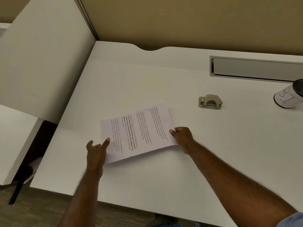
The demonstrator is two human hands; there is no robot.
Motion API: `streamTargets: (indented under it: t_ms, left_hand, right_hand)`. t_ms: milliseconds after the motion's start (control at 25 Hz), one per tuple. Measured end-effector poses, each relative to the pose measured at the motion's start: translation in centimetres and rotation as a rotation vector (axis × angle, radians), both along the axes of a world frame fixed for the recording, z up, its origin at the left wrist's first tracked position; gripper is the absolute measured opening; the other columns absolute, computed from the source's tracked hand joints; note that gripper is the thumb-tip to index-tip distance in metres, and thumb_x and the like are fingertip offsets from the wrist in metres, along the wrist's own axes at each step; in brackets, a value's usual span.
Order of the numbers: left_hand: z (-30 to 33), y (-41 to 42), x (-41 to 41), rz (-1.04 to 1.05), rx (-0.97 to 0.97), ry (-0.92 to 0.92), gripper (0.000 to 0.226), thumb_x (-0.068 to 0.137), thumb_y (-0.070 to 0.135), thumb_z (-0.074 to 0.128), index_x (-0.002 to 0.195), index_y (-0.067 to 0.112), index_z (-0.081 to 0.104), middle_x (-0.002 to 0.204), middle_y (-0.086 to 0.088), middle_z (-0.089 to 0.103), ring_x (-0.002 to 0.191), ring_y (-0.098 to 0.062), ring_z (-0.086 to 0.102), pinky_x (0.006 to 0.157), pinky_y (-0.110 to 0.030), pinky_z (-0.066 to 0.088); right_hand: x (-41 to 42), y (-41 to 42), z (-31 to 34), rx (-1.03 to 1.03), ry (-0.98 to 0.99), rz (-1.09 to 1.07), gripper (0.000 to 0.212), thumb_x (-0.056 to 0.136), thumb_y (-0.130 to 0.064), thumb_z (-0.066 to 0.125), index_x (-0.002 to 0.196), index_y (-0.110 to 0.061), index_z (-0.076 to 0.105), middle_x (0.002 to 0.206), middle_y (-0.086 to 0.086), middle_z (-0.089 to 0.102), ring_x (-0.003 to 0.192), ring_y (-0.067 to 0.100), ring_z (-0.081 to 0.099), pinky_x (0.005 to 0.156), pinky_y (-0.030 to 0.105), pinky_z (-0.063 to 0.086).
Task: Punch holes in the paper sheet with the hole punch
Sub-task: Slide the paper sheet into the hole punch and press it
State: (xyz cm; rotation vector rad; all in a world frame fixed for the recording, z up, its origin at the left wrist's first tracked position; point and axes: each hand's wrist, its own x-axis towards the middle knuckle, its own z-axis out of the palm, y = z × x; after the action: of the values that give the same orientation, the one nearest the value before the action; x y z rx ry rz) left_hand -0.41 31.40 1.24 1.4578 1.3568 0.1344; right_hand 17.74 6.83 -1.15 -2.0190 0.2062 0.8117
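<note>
A printed paper sheet (137, 133) lies slightly askew near the middle of the white desk (164, 79). My left hand (96, 153) sits at the sheet's left edge, thumb on top of the paper and the other fingers spread loosely beside it. My right hand (182, 136) grips the sheet's right edge, thumb on top and fingers curled under. The small grey metal hole punch (210, 101) stands on the desk beyond the sheet's upper right corner, a short way from my right hand, untouched.
A white cup with a dark lid (290, 95) lies tilted at the right edge. A grey cable tray slot (255, 68) is set into the desk at the back right. A white partition (45, 63) walls the left side.
</note>
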Motion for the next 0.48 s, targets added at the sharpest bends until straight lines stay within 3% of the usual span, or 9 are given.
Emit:
streamTargets:
  t_ms: [80, 160, 280, 480]
  left_hand:
    - [0.1, -0.5, 0.2, -0.078, -0.036, -0.022, 0.039, 0.088, 0.040, 0.059, 0.111, 0.009, 0.059, 0.111, -0.003, 0.059, 0.096, -0.024, 0.052, 0.082, -0.040, 0.041]
    - [0.1, -1.6, 1.0, -0.141, -0.062, -0.036, 0.035, 0.084, 0.038, 0.058, 0.080, 0.003, 0.060, 0.085, -0.008, 0.057, 0.079, -0.023, 0.046, 0.069, -0.036, 0.033]
    - [-0.1, -4.3, 3.3, -0.229, -0.014, -0.007, 0.035, 0.090, 0.024, 0.054, 0.078, -0.009, 0.055, 0.075, -0.010, 0.053, 0.071, -0.023, 0.041, 0.061, -0.032, 0.028]
    - [-0.1, -10.8, 8.4, -0.384, 0.001, -0.005, 0.030, 0.093, 0.018, 0.050, 0.079, -0.007, 0.055, 0.073, -0.007, 0.055, 0.066, -0.020, 0.042, 0.057, -0.031, 0.030]
  right_hand:
    - [-0.3, -2.2, 0.8, 0.012, -0.027, -0.034, 0.043, 0.088, -0.017, 0.061, 0.049, -0.017, 0.041, 0.055, -0.001, 0.045, 0.055, 0.016, 0.039, 0.053, 0.027, 0.032]
    - [-0.9, -4.5, 1.7, -0.005, -0.067, -0.079, 0.044, 0.088, -0.017, 0.060, 0.050, -0.016, 0.039, 0.054, -0.002, 0.041, 0.054, 0.015, 0.035, 0.051, 0.027, 0.029]
    - [-1.7, -8.4, 1.8, -0.034, -0.088, -0.154, 0.041, 0.088, -0.018, 0.060, 0.053, -0.014, 0.039, 0.054, 0.001, 0.041, 0.054, 0.016, 0.032, 0.051, 0.028, 0.026]
    - [-2.2, -16.1, 0.9, -0.093, -0.082, -0.322, 0.033, 0.087, -0.023, 0.060, 0.061, -0.009, 0.045, 0.064, 0.011, 0.043, 0.062, 0.021, 0.034, 0.057, 0.030, 0.026]
